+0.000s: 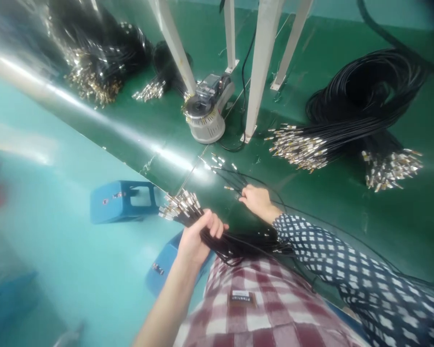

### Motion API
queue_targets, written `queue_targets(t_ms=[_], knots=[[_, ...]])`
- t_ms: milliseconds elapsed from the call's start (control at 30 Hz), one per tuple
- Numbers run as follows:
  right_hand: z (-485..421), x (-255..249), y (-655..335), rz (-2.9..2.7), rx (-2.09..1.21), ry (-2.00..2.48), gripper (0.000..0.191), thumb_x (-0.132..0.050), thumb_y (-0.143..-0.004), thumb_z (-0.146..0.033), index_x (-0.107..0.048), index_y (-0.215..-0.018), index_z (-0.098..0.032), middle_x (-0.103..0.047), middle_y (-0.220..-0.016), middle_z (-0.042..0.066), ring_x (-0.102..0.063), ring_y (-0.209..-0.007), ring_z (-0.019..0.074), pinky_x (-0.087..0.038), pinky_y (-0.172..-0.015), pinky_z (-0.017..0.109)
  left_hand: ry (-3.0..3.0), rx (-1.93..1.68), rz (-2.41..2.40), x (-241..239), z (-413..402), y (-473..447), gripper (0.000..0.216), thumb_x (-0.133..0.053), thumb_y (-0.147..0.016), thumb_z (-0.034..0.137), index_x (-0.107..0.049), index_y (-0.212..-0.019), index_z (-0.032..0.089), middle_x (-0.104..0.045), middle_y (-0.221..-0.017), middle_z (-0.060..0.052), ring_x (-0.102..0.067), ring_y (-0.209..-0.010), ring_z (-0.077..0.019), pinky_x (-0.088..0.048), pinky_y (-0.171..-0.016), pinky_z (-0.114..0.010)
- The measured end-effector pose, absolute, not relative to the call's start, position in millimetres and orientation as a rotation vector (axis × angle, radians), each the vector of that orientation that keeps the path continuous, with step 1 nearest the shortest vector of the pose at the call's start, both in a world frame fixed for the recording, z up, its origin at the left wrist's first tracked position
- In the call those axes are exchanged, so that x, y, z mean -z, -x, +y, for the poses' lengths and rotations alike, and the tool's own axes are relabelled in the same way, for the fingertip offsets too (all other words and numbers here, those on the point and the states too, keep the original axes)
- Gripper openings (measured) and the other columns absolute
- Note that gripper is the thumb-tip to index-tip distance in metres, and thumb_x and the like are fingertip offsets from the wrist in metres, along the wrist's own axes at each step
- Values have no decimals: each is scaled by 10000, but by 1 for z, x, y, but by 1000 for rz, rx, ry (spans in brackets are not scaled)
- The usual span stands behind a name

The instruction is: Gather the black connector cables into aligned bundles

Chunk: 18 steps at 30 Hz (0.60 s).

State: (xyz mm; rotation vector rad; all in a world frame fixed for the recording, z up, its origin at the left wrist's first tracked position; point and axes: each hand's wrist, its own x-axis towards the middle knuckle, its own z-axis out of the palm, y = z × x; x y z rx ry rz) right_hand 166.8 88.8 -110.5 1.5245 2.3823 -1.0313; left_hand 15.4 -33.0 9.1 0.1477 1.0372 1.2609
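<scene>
Left hand: black cables, seemingly metal-tipped

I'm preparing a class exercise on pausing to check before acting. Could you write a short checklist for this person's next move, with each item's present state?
1. Left hand grips the cable bundle: ok.
2. Bundle's metal tips level: not ok, staggered.
3. Loose cables gathered: not ok, spread on the green table.
4. Right hand has a firm hold: cannot tell.
5. Both hands apart from the round machine: ok.
</scene>
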Motion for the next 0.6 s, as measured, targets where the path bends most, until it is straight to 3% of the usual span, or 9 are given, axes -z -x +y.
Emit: queue_targets(t_ms=[200,300,400,600], knots=[[74,91,-187,2409,1242,-1490,180,-480,-940,-325,-598,-885,-201,-687,-924,33,-635,-819,160,-440,-722,267,-94,-1293,1100,-7,-31,-18,331,-638,-811,280,-465,-554,164,-448,-474,31,-406,-461,-95,-429,-637,-294],[58,69,-215,2376,1701,-1431,201,-421,-961,-356,-524,-885,-202,-671,-784,4,-626,-726,129,-464,-681,237,-89,-1322,1138,-7,-26,-20,147,-667,-784,265,-586,-737,152,-457,-480,47,-398,-444,-86,-407,-597,-282],[38,48,-245,2269,2119,-1416,223,-428,-954,-395,-483,-856,-203,-631,-742,11,-593,-699,135,-465,-660,248,-82,-1354,1178,-9,-21,-24,230,-691,-753,232,-619,-957,155,-425,-460,75,-389,-432,-81,-387,-579,-268],[-2,27,-292,2308,1972,-1395,232,-378,-977,-409,-478,-881,-223,-609,-769,27,-537,-652,144,-436,-615,278,-66,-1404,1189,-15,-14,-29,324,-684,-764,202,-612,-1075,152,-372,-482,93,-373,-442,-73,-396,-598,-267]])
